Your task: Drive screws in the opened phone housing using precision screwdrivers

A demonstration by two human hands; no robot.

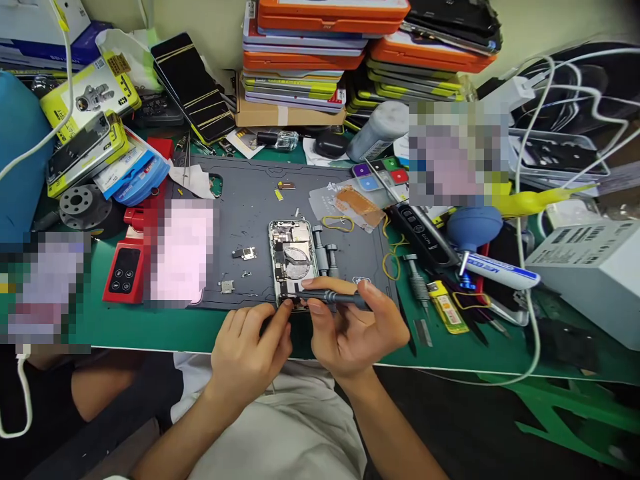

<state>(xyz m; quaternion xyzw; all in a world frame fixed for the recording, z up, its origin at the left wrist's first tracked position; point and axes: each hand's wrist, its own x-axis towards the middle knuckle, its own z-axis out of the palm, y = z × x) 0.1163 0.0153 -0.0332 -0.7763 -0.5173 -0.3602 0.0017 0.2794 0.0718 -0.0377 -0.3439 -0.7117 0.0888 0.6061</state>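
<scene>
An opened smartphone (296, 261), its inner parts bare, lies on a dark grey work mat (240, 183). My right hand (357, 330) grips a grey screwdriver (343, 298), held almost level, its tip over the phone's lower end. My left hand (253, 347) has its fingers curled at the phone's lower left edge, the index fingertip touching it; whether anything is pinched there is hidden. More grey screwdrivers (332, 259) lie right beside the phone. Left of it on the mat are a small metal-and-black part (245, 253) and a little metal plate (227, 287).
A red device with buttons (123, 270) stands left of the mat. To the right lie a black pen-shaped tool (423, 230), a blue air blower (474, 227), a grey screwdriver (417, 283) and a white box (595, 267). Stacked orange cases (310, 60) line the back. A white cable (520, 200) hangs at right.
</scene>
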